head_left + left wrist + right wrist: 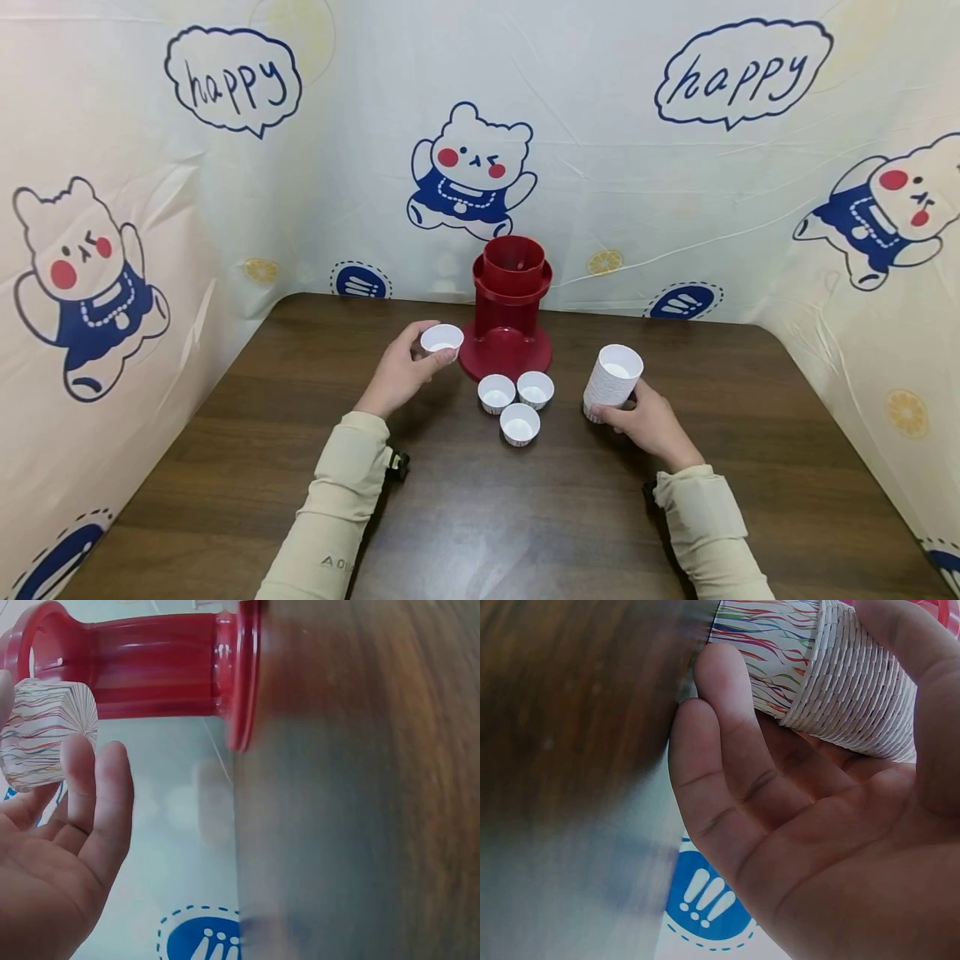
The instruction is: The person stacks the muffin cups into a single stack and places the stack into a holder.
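My left hand [399, 377] pinches one white paper baking cup [441, 340] between thumb and fingers, its mouth facing up. In the left wrist view, thin coloured wavy lines show on the side of that baking cup [41, 735]. On the right, my right hand [652, 423] grips a tall stack of nested paper baking cups [613, 382] near its base; the right wrist view shows the close-packed rims of the stack [855, 682]. Three single baking cups [520, 425] stand upright in a small cluster on the table between the hands.
Behind the three cups stands a red plastic holder [507, 317] with a round base and an open-topped tube. The brown wooden table [525, 517] ends at a printed cloth backdrop [585, 192] at the rear and sides.
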Motion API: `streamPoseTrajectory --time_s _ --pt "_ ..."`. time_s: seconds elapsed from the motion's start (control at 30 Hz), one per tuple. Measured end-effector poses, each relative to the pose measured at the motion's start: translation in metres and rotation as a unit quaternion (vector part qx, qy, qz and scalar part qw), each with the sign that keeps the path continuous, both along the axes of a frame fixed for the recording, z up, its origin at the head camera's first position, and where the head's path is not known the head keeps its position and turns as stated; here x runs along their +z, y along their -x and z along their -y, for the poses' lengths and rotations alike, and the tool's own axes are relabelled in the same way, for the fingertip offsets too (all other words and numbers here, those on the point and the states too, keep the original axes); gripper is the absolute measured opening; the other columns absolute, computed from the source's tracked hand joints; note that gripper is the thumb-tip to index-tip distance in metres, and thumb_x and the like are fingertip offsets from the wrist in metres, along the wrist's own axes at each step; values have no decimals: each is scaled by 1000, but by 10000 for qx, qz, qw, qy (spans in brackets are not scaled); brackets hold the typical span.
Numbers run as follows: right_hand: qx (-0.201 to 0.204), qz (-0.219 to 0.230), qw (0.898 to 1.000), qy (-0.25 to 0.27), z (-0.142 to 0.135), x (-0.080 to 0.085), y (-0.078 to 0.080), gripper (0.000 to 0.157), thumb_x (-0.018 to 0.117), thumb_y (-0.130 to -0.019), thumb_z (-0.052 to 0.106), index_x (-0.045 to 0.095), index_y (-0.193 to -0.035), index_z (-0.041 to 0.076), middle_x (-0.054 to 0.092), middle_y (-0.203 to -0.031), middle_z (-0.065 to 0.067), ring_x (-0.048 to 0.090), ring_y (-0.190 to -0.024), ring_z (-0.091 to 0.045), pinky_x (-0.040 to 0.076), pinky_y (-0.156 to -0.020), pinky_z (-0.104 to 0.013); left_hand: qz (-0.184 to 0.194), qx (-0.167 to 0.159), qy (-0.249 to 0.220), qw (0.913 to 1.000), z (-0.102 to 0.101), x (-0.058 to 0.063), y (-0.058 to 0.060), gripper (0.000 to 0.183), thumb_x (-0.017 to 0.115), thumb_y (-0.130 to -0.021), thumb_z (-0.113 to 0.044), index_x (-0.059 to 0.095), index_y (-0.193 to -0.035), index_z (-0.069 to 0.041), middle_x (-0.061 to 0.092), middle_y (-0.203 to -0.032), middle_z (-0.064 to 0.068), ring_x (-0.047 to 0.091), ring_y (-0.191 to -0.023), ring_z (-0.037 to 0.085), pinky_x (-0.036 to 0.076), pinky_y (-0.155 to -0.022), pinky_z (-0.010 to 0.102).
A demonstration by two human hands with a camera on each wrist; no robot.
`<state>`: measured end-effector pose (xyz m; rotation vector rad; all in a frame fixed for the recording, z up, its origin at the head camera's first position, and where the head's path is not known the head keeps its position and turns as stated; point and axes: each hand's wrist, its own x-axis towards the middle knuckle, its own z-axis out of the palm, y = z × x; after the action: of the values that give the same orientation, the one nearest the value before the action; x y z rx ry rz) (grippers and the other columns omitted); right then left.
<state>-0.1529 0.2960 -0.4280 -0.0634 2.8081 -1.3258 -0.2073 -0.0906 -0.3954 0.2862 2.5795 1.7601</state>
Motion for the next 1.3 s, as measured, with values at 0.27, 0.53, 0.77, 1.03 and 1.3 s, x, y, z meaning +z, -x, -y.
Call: streamPoseTrajectory --time_s 0.27,0.53,0.77,1.03,1.3 --pt "-13 -12 10000 82 -3 -3 -1 62 81 -87 30 51 -130 -3 64 -115 -24 68 -78 -22 55 -68 -34 -80 -233 -329 9992 -13 8 -3 64 80 -89 -28 51 -145 -12 61 -120 15 63 -88 30 58 -75 36" --pt "-26 -6 9999 150 -4 -3 -1 63 82 -87 31 51 -130 -3 64 -116 -23 67 -81 -23 56 -69 -34 -124 -430 -364 9983 -42 16 -7 69 81 -87 -33 52 -147 -13 62 -114 11 59 -88 29 58 -71 37" --pt "-1 -6 9999 170 -3 -2 1 64 82 -86 32 51 -130 -2 63 -118 -22 66 -91 -28 57 -71 -35 -312 -689 -141 9970 -67 21 -8 62 80 -87 -33 57 -143 -16 58 -94 10 54 -79 26 54 -64 36" --pt "16 -83 9999 143 -3 0 2 63 83 -85 32 52 -129 -1 64 -116 -21 66 -89 -28 57 -70 -35 -418 -935 -297 9943 -92 21 -9 56 82 -86 -25 60 -138 -16 56 -75 11 54 -65 23 50 -59 31" --pt "-34 -100 9999 128 -3 0 2 60 83 -85 31 54 -127 0 66 -113 -20 66 -85 -26 56 -69 -34 -412 -1109 -454 9919 -115 23 -12 59 84 -84 -20 59 -137 -12 57 -74 8 55 -62 21 50 -58 29"
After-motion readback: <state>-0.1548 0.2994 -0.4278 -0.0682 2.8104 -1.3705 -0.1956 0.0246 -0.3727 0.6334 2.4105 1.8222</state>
